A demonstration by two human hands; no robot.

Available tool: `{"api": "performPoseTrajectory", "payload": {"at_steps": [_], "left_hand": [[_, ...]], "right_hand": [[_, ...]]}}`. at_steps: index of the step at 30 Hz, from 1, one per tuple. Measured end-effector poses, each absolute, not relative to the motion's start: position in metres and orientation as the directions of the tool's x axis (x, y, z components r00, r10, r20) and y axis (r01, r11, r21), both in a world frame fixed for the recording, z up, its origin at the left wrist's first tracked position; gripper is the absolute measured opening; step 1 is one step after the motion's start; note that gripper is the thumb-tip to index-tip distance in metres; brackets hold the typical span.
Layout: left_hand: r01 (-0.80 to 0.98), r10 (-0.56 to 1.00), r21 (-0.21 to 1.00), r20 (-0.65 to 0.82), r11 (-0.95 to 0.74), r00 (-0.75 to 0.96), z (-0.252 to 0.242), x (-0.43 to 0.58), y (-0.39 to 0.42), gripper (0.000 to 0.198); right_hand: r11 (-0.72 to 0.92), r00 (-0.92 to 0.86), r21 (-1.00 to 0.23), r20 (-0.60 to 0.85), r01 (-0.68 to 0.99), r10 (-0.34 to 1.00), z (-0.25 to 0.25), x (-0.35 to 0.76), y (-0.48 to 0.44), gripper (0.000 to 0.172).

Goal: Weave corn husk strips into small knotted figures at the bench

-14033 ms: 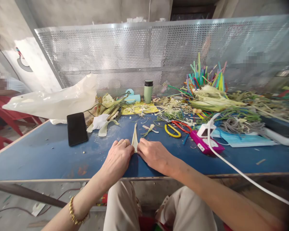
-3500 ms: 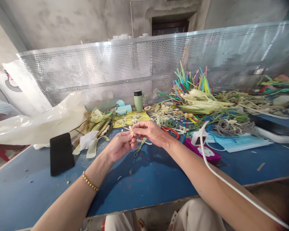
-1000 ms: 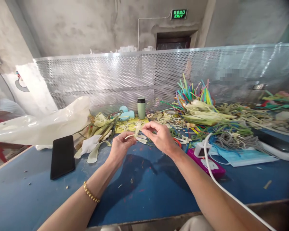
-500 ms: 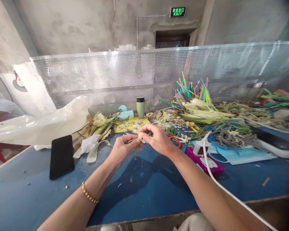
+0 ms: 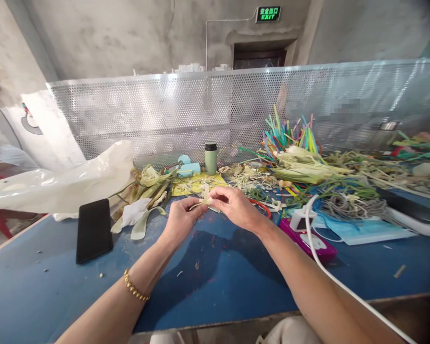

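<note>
A pale corn husk strip (image 5: 206,194) is pinched between my two hands above the middle of the blue table (image 5: 215,296). My left hand (image 5: 181,222), with a gold bead bracelet on its wrist, grips it between thumb and fingertips. From the other side, the bent fingers and thumb of my right hand (image 5: 238,210) close on the same piece. One narrow end points up between the hands. Fingertips partly hide where the strip is folded or crossed. Just beyond lies a yellow sheet (image 5: 181,189) strewn with husk scraps.
A black phone (image 5: 94,231) lies left, near a white plastic bag (image 5: 64,184). A green bottle (image 5: 210,160) stands behind. On the right are husk piles (image 5: 304,165), coloured sticks (image 5: 277,136), a purple power strip (image 5: 320,246) with a white cable (image 5: 338,282), and a blue mask (image 5: 369,231).
The husk strip's narrow end now stands up between my fingers, where before a folded piece showed. Both hands stay close together, fingers slightly shifted. The view has tilted a little.
</note>
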State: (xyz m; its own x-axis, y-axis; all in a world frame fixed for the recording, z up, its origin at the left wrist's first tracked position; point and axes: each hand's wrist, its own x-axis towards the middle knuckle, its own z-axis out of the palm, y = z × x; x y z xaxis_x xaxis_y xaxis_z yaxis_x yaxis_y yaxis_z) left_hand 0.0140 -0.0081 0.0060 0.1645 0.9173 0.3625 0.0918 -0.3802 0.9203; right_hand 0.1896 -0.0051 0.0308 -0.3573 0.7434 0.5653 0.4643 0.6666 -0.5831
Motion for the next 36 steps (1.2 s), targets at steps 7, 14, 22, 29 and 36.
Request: {"api": "performPoseTrajectory", "payload": {"at_steps": [7, 14, 22, 29, 36], "left_hand": [[0.12, 0.908, 0.908, 0.38, -0.403, 0.174, 0.0054, 0.0145, -0.0086, 0.022], [0.119, 0.907, 0.909, 0.373, -0.4, 0.195, 0.0054, 0.0138, -0.0081, 0.025], [0.093, 0.906, 0.915, 0.369, -0.394, 0.206, 0.0103, 0.0152, -0.0128, 0.026], [0.086, 0.91, 0.919, 0.361, -0.384, 0.205, 0.0097, 0.0151, -0.0129, 0.023], [0.081, 0.913, 0.922, 0.359, -0.38, 0.194, 0.0076, 0.0163, -0.0112, 0.019]], "right_hand": [[0.607, -0.304, -0.599, 0.534, 0.522, 0.789, 0.0328, 0.1877, -0.0083, 0.01], [0.459, -0.27, -0.825, 0.383, 0.332, 0.883, 0.03, 0.19, -0.0064, 0.013], [0.346, -0.282, -0.916, 0.283, 0.206, 0.917, 0.0327, 0.1941, -0.0062, 0.016], [0.385, -0.312, -0.889, 0.303, 0.246, 0.9, 0.0316, 0.1953, -0.0051, 0.019], [0.461, -0.267, -0.812, 0.385, 0.357, 0.884, 0.026, 0.1921, -0.0026, 0.012]]}}
